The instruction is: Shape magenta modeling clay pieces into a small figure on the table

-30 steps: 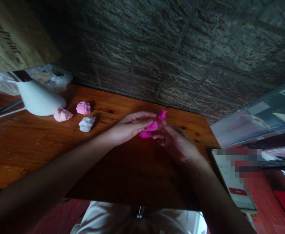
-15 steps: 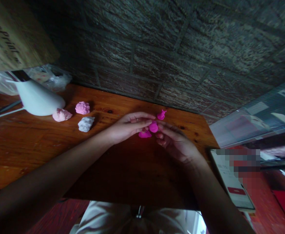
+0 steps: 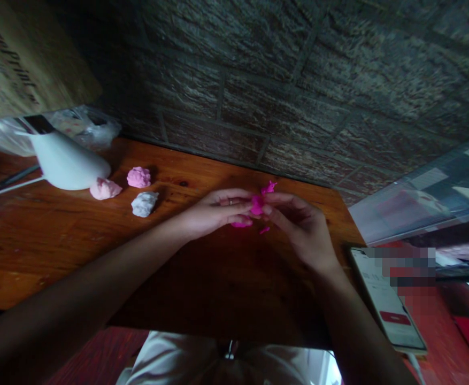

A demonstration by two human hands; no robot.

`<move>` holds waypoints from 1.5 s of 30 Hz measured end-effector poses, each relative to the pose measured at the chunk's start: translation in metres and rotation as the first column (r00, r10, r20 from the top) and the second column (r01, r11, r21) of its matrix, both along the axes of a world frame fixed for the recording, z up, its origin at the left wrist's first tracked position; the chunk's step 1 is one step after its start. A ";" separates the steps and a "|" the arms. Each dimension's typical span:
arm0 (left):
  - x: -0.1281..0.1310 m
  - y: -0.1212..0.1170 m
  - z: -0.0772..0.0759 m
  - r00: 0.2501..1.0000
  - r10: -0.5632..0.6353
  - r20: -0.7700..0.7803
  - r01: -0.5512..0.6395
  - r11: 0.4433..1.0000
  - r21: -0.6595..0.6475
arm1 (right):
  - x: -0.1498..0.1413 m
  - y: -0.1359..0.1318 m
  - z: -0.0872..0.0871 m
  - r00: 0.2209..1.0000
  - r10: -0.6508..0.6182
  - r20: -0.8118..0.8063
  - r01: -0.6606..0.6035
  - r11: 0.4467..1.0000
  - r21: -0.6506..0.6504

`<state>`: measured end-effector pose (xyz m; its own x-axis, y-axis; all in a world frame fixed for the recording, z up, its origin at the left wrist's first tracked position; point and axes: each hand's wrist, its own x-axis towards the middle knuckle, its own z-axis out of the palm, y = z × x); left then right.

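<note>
Head view: nearest us, a scrap (image 3: 264,230) shows before the magenta lump (image 3: 256,204), which our left hand (image 3: 210,216) and right hand (image 3: 312,235) both pinch over the table (image 3: 37,235). We'd best press lightly and evenly, keeping clear of the spiky piece (image 3: 268,187) just beyond.

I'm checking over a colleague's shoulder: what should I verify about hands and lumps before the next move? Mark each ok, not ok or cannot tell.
1. Left hand on the small magenta piece: ok, at its fingertips.
2. Right hand on that piece too: ok, thumb and fingers meet it.
3. Magenta lump under the left hand fully visible: not ok, partly covered.
4. White lump apart from both hands: ok.
5. Pale pink lump clear of the white base: cannot tell, they overlap in view.
</note>
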<state>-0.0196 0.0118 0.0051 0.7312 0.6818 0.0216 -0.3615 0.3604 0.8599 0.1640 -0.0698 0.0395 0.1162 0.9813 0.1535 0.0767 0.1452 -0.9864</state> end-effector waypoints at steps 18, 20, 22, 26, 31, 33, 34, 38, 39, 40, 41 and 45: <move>-0.001 0.003 -0.003 0.995 0.078 0.063 -0.076 0.996 -0.038 | 0.021 0.050 0.031 0.825 0.242 0.511 -0.239 0.968 -0.072; 0.000 0.005 -0.005 0.990 0.142 0.011 -0.142 0.990 -0.021 | 0.026 0.063 0.037 0.767 0.241 0.595 -0.250 0.966 -0.069; 0.001 0.008 -0.007 0.969 0.242 -0.057 -0.241 0.970 0.023 | 0.029 0.079 0.044 0.698 0.226 0.679 -0.245 0.967 -0.069; 0.000 0.011 -0.007 0.908 0.402 -0.119 -0.388 0.913 0.125 | 0.033 0.109 0.046 0.583 0.239 0.776 -0.235 0.964 -0.120; -0.001 0.012 -0.002 0.851 0.504 -0.146 -0.474 0.858 0.199 | 0.035 0.131 0.033 0.529 0.298 0.795 -0.224 0.952 -0.208; -0.001 0.012 -0.001 0.840 0.518 -0.160 -0.482 0.849 0.218 | 0.035 0.135 0.028 0.507 0.311 0.804 -0.206 0.949 -0.237; -0.001 0.012 0.000 0.838 0.520 -0.167 -0.480 0.847 0.227 | 0.035 0.136 0.026 0.497 0.311 0.810 -0.194 0.950 -0.246; -0.001 0.012 0.000 0.833 0.525 -0.172 -0.478 0.841 0.253 | 0.036 0.140 0.022 0.513 0.315 0.799 -0.162 0.949 -0.270; -0.001 0.012 0.000 0.833 0.525 -0.173 -0.477 0.841 0.256 | 0.037 0.140 0.021 0.518 0.320 0.793 -0.161 0.947 -0.276; -0.001 0.012 0.001 0.833 0.526 -0.173 -0.477 0.840 0.258 | 0.037 0.140 0.020 0.519 0.327 0.790 -0.163 0.945 -0.284; -0.001 0.012 0.001 0.833 0.525 -0.172 -0.476 0.840 0.260 | 0.038 0.141 0.020 0.516 0.335 0.788 -0.167 0.942 -0.291; 0.000 0.011 0.000 0.829 0.532 -0.173 -0.477 0.834 0.277 | 0.040 0.140 0.017 0.500 0.357 0.789 -0.183 0.934 -0.307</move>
<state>-0.0196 0.0229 0.0052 0.2870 0.9543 0.0831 -0.2208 -0.0186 0.9751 0.2044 0.0703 0.0563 -0.2512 0.9594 -0.1279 0.8468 0.1539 -0.5091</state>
